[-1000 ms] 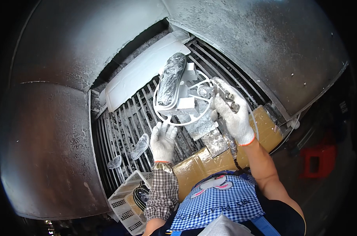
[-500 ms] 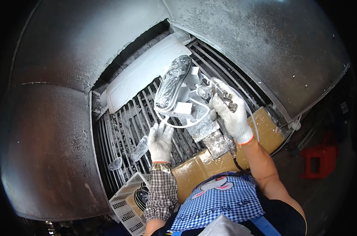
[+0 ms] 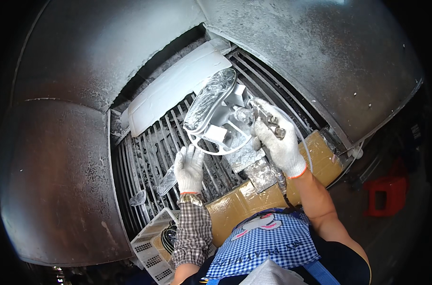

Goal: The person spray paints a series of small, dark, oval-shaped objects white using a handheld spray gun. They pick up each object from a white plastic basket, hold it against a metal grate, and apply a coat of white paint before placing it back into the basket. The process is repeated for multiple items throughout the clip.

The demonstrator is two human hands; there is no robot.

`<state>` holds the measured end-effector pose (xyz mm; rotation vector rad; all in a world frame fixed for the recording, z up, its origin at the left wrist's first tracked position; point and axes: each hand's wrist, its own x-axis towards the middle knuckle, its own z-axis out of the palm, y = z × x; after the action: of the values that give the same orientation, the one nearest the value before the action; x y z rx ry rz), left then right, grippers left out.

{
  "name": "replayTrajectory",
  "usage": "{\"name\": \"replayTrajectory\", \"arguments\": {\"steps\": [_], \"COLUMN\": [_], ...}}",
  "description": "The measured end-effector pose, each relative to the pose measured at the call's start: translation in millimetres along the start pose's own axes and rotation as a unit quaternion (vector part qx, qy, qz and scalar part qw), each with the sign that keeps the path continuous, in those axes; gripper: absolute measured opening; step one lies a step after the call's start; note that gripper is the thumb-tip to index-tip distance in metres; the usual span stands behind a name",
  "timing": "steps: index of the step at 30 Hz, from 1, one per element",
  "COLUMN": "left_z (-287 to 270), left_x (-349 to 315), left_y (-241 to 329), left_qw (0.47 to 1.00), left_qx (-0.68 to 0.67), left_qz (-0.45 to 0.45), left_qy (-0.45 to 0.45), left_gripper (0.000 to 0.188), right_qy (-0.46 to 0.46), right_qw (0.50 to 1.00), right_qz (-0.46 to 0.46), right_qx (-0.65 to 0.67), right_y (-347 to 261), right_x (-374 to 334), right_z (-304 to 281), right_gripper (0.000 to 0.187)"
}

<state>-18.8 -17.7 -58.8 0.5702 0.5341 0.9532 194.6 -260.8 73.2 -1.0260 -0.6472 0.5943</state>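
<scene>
A long sole-shaped piece (image 3: 209, 100), its top covered in shiny crinkled clear film and its rim pale, rests tilted on a white spoked wheel-like stand (image 3: 224, 148). White square blocks (image 3: 215, 133) sit on the stand beside the piece. My left hand (image 3: 189, 166), in a white knit glove, is just below the stand's rim with fingers stretched out and nothing in them; whether the fingertips touch the rim I cannot tell. On the other side, my gloved right hand (image 3: 278, 137) grips a metal spray gun (image 3: 268, 121), its nozzle end facing the stand.
Metal bars form a grate (image 3: 149, 159) under the stand, with a white sheet (image 3: 178, 88) along its far side. Dusty metal panels surround it. Film-like oval pieces (image 3: 139, 197) lie on the bars. A white plastic basket (image 3: 154, 237) and tape-covered cardboard (image 3: 235, 202) are near me; a red stool (image 3: 386, 195) stands right.
The stand has turned slightly, shifting the sole-shaped piece's angle. My left hand has moved a little left and down from the rim. My right hand has stayed nearly in place with the spray gun.
</scene>
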Motion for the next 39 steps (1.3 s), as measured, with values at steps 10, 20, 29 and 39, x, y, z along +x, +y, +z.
{"name": "replayTrajectory", "arguments": {"steps": [10,20,29,39], "left_z": [3,20,37,30], "left_x": [-2,-44,-52,-48], "left_y": [-7,-68,-57,-49], "left_qw": [0.999,0.987,0.986,0.989], "left_qx": [-0.016,-0.053,-0.087,-0.075], "left_qz": [-0.02,-0.136,-0.136,-0.115], "left_qy": [-0.025,-0.068,-0.051,-0.05], "left_gripper": [0.03,0.053,0.047,0.041], "right_qy": [0.089,-0.073,0.017,0.075], "right_qw": [0.986,0.996,0.996,0.994], "right_qz": [-0.093,-0.017,-0.039,-0.047], "right_qx": [-0.108,-0.056,-0.072,-0.058], "right_y": [-1,2,-1,-15], "right_x": [2,-19,-19,-19], "right_z": [-7,17,2,-7], "right_gripper": [0.056,0.056,0.054,0.054]}}
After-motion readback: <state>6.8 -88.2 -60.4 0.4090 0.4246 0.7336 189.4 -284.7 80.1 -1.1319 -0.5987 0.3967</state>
